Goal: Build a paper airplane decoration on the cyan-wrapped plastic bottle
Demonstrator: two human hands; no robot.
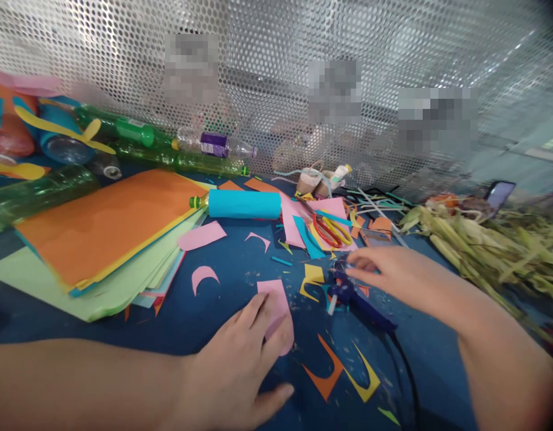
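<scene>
Dark-blue plastic glue gun (368, 309) on blue table (240, 257), handle slanting near-right. Right hand (381, 268) curled beside far end; can't tell if gripping. Pink round-ended paper (281, 296), square end pointing away, long axis far-to-near; left hand (244, 344) palm-down over it, thumb apart.

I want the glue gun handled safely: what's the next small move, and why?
Probably shift the right hand down to the handle of the glue gun: the fingertips are by the end opposite the white glue stick, perhaps the nozzle, while the handle looks free. The left hand rests on pink paper.
</scene>
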